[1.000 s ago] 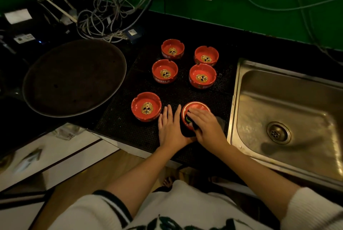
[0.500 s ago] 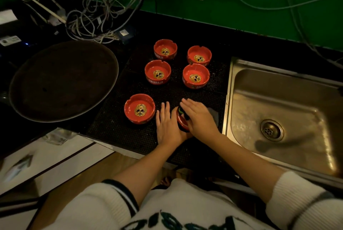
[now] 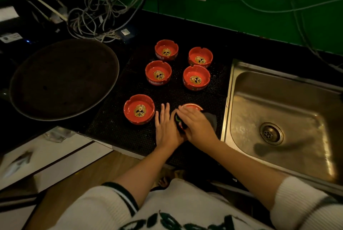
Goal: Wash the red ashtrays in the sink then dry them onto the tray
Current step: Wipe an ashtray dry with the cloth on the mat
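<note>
Far left, at my 10 o'clock: round dark tray (image 3: 63, 79) on the counter, nothing on it. Right of it, a black mesh mat (image 3: 118, 129) carries six red ashtrays. Nearest left ashtray (image 3: 139, 109) sits at 11 o'clock, upright, skull print showing. Four more stand toward 12 o'clock in two pairs: rear-left ashtray (image 3: 166, 49), mid-left ashtray (image 3: 158, 72), rear-right ashtray (image 3: 200, 57), mid-right ashtray (image 3: 196, 77).

My left hand (image 3: 167, 127) lies flat on the mat, fingers straight and close together, its inner edge against the sixth ashtray (image 3: 192, 107). My right hand (image 3: 196, 125) covers that ashtray, fingers curled over a dark cloth (image 3: 210, 118) pressed to it; only the far rim shows.

At 2 o'clock: steel sink (image 3: 241, 103), drain (image 3: 271, 133) visible.
</note>
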The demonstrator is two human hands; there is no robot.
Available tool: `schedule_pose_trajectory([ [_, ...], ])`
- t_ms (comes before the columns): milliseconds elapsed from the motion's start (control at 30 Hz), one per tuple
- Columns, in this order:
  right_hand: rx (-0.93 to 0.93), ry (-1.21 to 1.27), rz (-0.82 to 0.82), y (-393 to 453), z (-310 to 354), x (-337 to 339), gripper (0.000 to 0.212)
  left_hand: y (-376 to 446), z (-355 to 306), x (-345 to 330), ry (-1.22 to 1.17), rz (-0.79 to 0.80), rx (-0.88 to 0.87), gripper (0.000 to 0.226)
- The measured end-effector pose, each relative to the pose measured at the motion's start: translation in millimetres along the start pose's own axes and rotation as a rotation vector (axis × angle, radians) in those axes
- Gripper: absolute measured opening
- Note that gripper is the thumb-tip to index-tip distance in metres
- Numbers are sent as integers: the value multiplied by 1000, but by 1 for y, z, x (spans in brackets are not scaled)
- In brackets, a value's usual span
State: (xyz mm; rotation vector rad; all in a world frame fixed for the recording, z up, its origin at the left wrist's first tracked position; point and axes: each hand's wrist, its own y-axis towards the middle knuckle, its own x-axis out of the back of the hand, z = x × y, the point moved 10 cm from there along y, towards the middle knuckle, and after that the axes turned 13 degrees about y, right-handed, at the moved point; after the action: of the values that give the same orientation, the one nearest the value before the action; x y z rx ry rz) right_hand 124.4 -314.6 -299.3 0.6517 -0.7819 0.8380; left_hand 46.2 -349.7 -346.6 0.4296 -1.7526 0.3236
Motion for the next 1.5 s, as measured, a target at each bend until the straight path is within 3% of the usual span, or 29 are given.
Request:
schedule_pose_trajectory([
  [67, 67, 30, 50, -24, 4, 1, 60, 0, 0, -3, -3, 26, -6, 89],
  [133, 73, 5, 18, -38, -8, 16, 58, 0, 0, -3, -6, 48, 3, 107],
  [233, -72, -63, -64, -20, -36, 34, 56, 1, 0, -2, -16, 49, 16, 122],
  [333, -128, -62, -60, 9, -31, 20, 66, 1, 0, -3, 20, 55, 28, 120],
  [433, 63, 15, 45, 3, 0, -2, 65, 1, -1, -3, 61, 57, 16, 102],
  [533, 162, 78, 37, -24, -1, 11, 66, 0, -2, -2, -10, 69, 30, 112],
  [600, 54, 139, -106, -33, -28, 34, 63, -2, -3, 0, -68, 58, 68, 124],
  [733, -402, 345, -354, -35, -105, 55, 44, -8, -2, 3, -179, 31, 108, 126],
  [933, -365, 172, -285, -39, -101, 40, 41, -30, -13, 12, -638, 31, 148, 110],
  [1000, -353, 158, -292, -41, -102, 40, 42, -31, -16, 21, -677, 46, 165, 105],
  [1133, -317, 141, -291, -39, -102, 38, 41, -21, -21, 44, -532, 81, 98, 103],
  [1400, -272, 125, -271, -41, -99, 40, 36, 10, -33, 61, 300, 392, -279, 123],
  [1500, -261, 106, -249, -39, -97, 39, 36, 5, -35, 50, 457, 481, -368, 123],
])
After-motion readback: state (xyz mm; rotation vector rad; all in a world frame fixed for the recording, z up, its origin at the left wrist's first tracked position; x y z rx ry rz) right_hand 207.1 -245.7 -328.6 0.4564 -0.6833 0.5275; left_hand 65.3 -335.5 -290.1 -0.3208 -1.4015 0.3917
